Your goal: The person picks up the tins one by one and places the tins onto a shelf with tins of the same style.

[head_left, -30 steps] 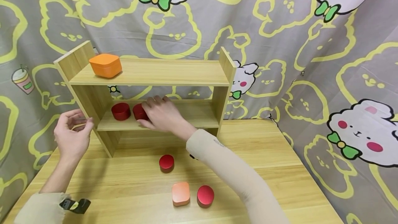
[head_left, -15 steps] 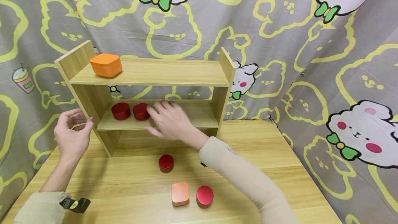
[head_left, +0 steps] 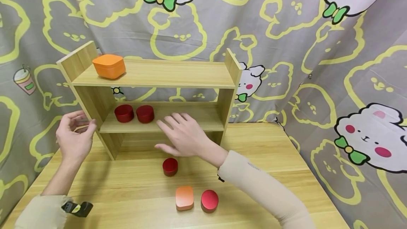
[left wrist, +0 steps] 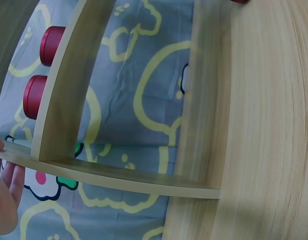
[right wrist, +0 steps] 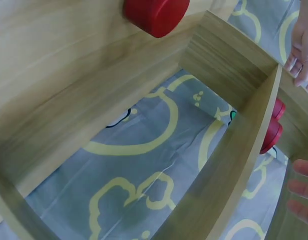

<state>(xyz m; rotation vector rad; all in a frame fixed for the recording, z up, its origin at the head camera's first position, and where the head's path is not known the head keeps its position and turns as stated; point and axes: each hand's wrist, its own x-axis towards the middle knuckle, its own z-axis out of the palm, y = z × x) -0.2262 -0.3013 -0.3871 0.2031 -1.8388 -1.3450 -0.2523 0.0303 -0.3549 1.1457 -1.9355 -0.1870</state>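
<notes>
My left hand (head_left: 76, 133) grips the left side panel of a small wooden shelf (head_left: 152, 73); in the left wrist view the thumb and fingers (left wrist: 13, 180) lie on opposite faces of the panel. My right hand (head_left: 187, 135) holds nothing, fingers spread, in front of the middle board. Left of it on that board, two round dark red tins (head_left: 124, 113) stand side by side; the nearer to my hand is the right-hand tin (head_left: 145, 114). Below, on the table, sits another round red tin (head_left: 170, 167).
An orange rounded-square tin (head_left: 109, 67) stands at the left end of the top board. Toward the front of the wooden table (head_left: 270, 172) are a light orange square tin (head_left: 184, 198) and a round red tin (head_left: 210, 201). A patterned grey curtain (head_left: 302, 45) hangs behind and at the right.
My right hand has let go of the right-hand red tin on the middle board and drawn back to the right and toward me. My left hand stays at the side panel.
</notes>
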